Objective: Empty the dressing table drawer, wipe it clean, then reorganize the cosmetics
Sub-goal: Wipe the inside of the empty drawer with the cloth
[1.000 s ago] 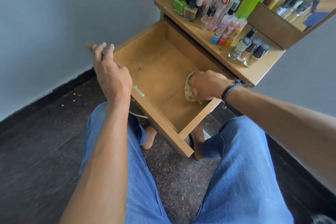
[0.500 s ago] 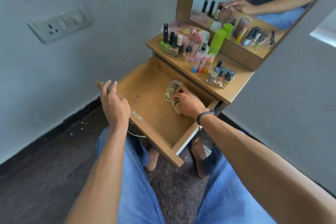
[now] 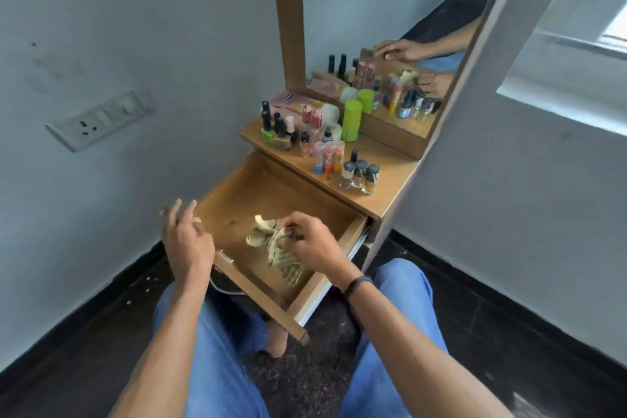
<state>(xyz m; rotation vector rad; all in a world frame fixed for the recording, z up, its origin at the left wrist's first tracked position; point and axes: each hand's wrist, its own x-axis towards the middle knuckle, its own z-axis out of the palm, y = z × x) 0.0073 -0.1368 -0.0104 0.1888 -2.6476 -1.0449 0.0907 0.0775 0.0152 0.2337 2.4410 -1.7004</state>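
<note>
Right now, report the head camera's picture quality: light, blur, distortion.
Head view: soft daylight from the window at upper right, no hard shadows or glare; the wide lens tilts the mirror frame and walls; the fingertips of the left hand are motion-blurred, the cloth pinched by the right hand fairly sharp; labels on the bottles too soft to read.

The cloth (image 3: 281, 261) is partly hidden under the right hand (image 3: 316, 246); labels on the bottles (image 3: 359, 176) are unreadable.

No text is legible; the blue logo on the pink box (image 3: 298, 103) is blurred.
</note>
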